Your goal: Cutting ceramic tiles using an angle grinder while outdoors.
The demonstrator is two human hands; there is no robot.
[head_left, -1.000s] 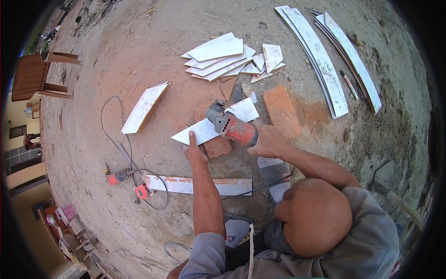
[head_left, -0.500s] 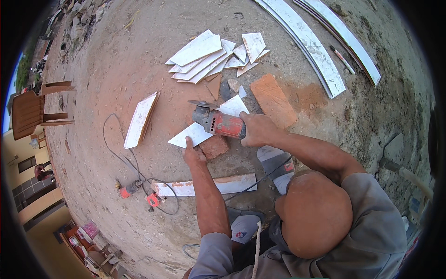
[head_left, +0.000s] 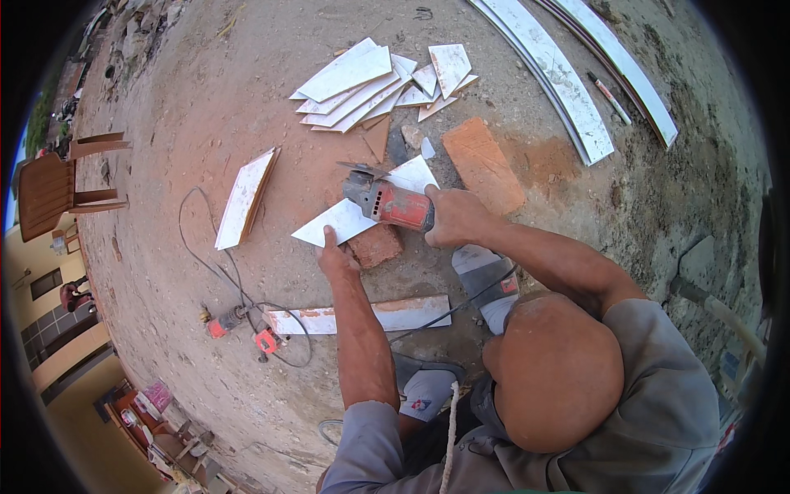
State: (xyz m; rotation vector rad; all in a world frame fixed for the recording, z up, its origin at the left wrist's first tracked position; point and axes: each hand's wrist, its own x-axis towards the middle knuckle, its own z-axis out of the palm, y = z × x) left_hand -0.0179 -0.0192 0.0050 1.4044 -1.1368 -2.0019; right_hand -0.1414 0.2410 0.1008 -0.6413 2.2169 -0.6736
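My right hand [head_left: 455, 217] is closed round the red and grey body of an angle grinder [head_left: 405, 208]. Its thin disc points to the far left, above a white tile piece [head_left: 331, 222]. My left hand [head_left: 336, 257] pinches the near left edge of that tile, thumb on top, other fingers mostly hidden. Beneath the tile sits a reddish brick [head_left: 376, 246]. The grinder hides the tile's middle, so I cannot tell whether the disc touches it.
Cut white tiles [head_left: 350, 78] lie piled at the back. An orange brick [head_left: 484, 165] rests right of the grinder. A second red power tool [head_left: 226, 321] with a looped cord lies left, beside a tile strip [head_left: 411, 313]. Long strips [head_left: 551, 74] and a marker [head_left: 609, 99] are far right.
The whole scene sits slightly higher and further left in the view. Both hands keep their holds on grinder and tile, with little visible shift between them.
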